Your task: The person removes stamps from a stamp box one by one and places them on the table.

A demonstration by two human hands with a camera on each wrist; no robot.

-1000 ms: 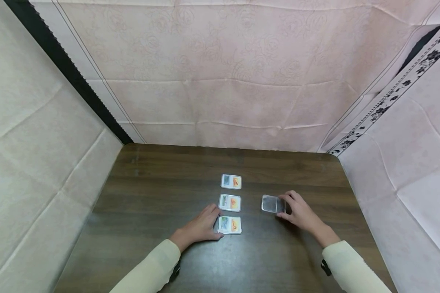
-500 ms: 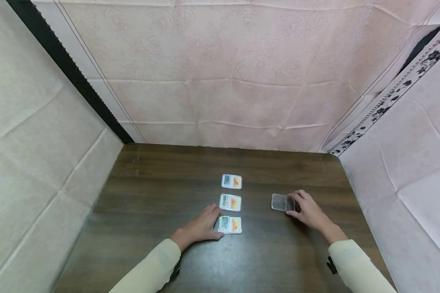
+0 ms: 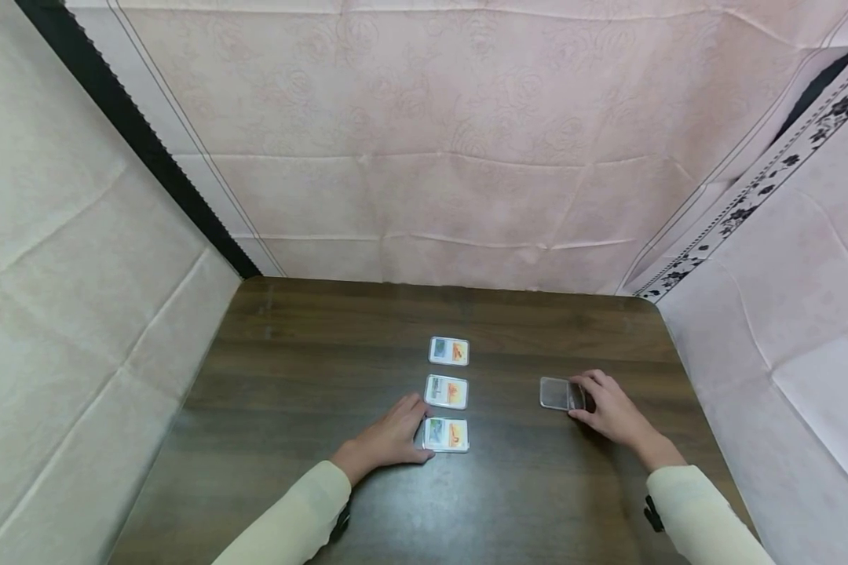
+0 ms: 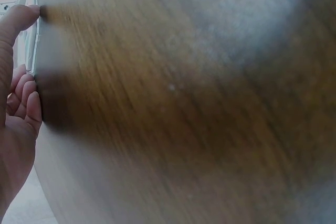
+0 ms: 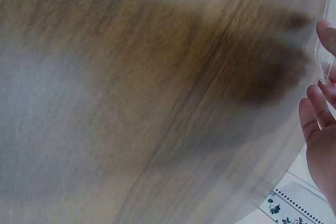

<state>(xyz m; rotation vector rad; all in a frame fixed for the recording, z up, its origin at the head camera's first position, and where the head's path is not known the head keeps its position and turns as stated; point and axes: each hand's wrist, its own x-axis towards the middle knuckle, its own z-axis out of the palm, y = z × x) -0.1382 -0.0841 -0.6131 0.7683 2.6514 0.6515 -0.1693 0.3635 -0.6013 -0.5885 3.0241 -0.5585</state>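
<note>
Gripping a clear flat rectangular case (image 3: 557, 394), right hand (image 3: 611, 413), seemingly plastic

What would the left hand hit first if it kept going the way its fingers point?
The left hand points right; its fingertips already sit at the nearest card, so it meets that first. Actual contact is hard to confirm.

Three picture cards, one clear case, two hands.
The cards (image 3: 448, 351) (image 3: 446, 391) (image 3: 446, 435) lie in a column on one table (image 3: 290, 377); the clear case (image 3: 555, 394) looks empty, though glare hampers certainty.
</note>
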